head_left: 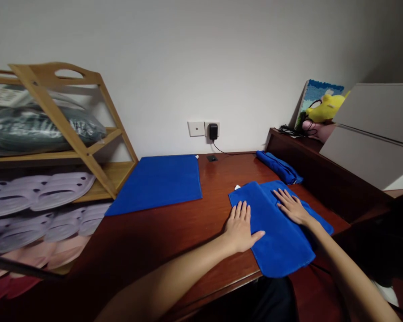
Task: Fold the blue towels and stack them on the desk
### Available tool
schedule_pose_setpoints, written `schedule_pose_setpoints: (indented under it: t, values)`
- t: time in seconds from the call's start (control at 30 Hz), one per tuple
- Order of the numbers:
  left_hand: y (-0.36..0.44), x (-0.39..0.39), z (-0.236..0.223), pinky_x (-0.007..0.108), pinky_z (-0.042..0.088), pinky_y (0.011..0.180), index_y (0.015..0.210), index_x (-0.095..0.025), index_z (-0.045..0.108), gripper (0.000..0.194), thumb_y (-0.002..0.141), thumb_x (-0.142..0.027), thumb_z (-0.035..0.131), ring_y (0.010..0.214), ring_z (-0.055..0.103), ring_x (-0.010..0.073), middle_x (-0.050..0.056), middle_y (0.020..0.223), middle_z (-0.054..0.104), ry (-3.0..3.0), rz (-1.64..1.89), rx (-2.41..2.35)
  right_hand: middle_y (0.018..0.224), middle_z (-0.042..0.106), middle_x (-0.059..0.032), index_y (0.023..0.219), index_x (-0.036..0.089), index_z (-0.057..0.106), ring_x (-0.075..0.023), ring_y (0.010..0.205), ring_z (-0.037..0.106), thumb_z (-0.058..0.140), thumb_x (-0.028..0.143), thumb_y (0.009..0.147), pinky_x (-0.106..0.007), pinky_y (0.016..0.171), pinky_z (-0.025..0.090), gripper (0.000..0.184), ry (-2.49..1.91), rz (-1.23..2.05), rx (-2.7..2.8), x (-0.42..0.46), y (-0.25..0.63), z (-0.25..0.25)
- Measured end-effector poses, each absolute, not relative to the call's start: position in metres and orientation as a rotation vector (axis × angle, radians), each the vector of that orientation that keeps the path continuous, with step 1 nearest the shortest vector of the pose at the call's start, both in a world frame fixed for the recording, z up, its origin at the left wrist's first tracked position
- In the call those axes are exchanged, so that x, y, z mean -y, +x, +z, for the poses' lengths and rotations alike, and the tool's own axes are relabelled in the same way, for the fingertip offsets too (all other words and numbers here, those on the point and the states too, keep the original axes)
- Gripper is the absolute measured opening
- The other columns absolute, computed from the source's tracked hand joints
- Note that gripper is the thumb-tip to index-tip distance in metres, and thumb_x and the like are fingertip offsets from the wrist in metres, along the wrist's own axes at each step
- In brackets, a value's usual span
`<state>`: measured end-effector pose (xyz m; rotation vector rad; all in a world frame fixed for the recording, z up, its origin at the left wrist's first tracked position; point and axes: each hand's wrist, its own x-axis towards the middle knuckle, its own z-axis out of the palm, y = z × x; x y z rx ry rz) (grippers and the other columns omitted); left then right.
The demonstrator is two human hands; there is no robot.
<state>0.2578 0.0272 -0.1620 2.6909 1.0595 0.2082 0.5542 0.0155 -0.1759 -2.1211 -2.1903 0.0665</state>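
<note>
Blue cloth [272,237] on table [215,188], nearer us and right of adapter [213,131], seemingly part-folded; our left hand [240,230] at its edge, right hand [292,209] on top, both spread. Bundled cloth [278,167], right of adapter, looks done; flat cloth [161,181], left, unfolded.

Glossy reddish-brown table [177,232], flat blue cloth [157,183] left, folded blue cloth [278,246] right, bundled blue cloth [279,167] behind it

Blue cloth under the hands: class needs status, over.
Left hand, right hand palm-down, touching blue cloth. Cloth lies in uneven layers. Bundled cloth close behind.
</note>
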Motion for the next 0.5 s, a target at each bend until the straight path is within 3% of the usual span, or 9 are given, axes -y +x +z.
schedule_pose_setpoints:
  t: [0.17,0.5]
  values:
    - [0.2,-0.019,-0.154,0.05,0.011,0.113,0.146,-0.005,0.017,0.095,0.082,-0.075,0.018,0.14,0.002,0.0321,0.017,0.153,0.01,2.722,0.196,-1.098,0.153,0.01,-0.0004,0.147,0.035,0.011,-0.0201,0.141,0.007,0.007,0.054,0.094,-0.049,0.111,0.019,0.056,-2.094,0.112,2.188,-0.015,0.561,-0.177]
    - [0.08,-0.009,-0.144,0.047,0.024,0.111,0.147,-0.015,0.019,0.082,0.085,-0.067,0.033,0.14,0.014,0.0297,0.012,0.152,0.019,2.848,0.177,-1.074,0.154,0.007,0.0004,0.146,0.037,0.014,-0.0236,0.14,0.005,0.014,0.065,0.089,-0.051,0.111,0.016,0.063,-2.226,0.084,2.171,-0.015,0.551,-0.176]
